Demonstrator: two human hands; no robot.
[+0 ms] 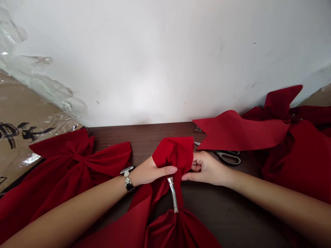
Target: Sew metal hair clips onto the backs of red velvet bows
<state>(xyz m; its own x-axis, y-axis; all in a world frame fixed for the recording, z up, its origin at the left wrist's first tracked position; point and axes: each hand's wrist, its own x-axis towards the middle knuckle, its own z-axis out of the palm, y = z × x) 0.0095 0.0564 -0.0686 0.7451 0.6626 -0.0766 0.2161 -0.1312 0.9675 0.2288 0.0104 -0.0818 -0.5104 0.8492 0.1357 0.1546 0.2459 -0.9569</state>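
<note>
In the head view, my left hand (152,171) grips a red fabric bow (173,151) at its upper loop, thumb laid across the front and the other fingers hidden behind the cloth. My right hand (204,168) pinches the right edge of the same piece, its fingers curled. A silver metal hair clip (173,195) is attached below my left thumb, beside a narrow red strip. Gathered red cloth (178,230) spreads out beneath the clip toward the near edge. The wrist on the left wears a watch and bracelet (127,177).
A finished-looking red bow (77,158) lies at the left. Black-handled scissors (229,156) rest partly under red ribbon (245,132) at the right, near more red cloth (297,162). A cardboard box (23,106) with plastic wrap stands left. A white wall (160,62) bounds the dark table (111,135).
</note>
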